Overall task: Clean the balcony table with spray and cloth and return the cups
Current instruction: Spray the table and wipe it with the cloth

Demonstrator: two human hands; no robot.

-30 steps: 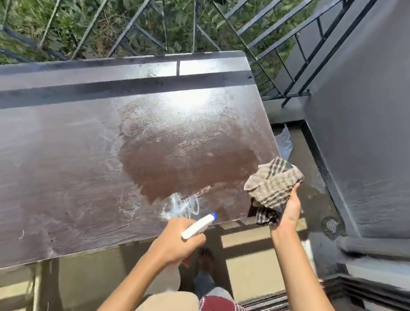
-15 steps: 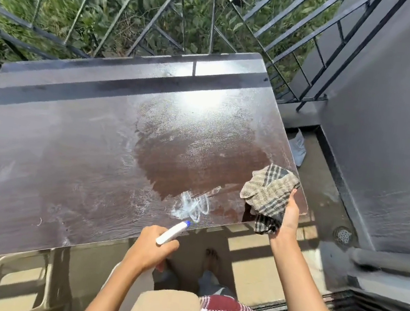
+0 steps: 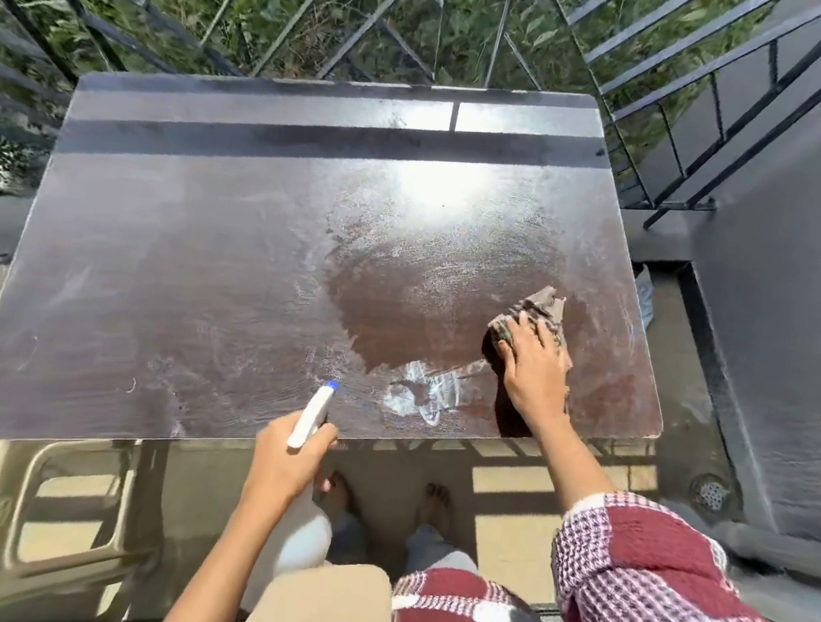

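Curled round the spray [image 3: 311,415], your left hand [image 3: 284,460] holds it right at the near edge of the table [image 3: 169,281]. The nozzle points across the top, so it is out of the cloth's way yet ready for another squirt. Your right hand [image 3: 532,372] lies flat, fingers spread, on the cloth [image 3: 543,309] and presses it to the wood toward the near right corner. A flat palm puts weight over the whole wad, which suits wiping.

White foam [image 3: 422,389] sits on the table between your hands, just left of the cloth, at the rim of a darker wet patch [image 3: 422,322]. That foam looks like the next thing to wipe. You have no cups in view.

Mind your edges. The cloth is near both the right edge and the near edge, so a stroke outward would run off the top toward the wall [image 3: 786,305]. To the left and toward the far side the top runs wide, dull and streaked, which gives you room for long strokes. The far edge lies close to the railing [image 3: 331,16]. A chair [image 3: 64,501] stands below the near left corner, beside your legs.
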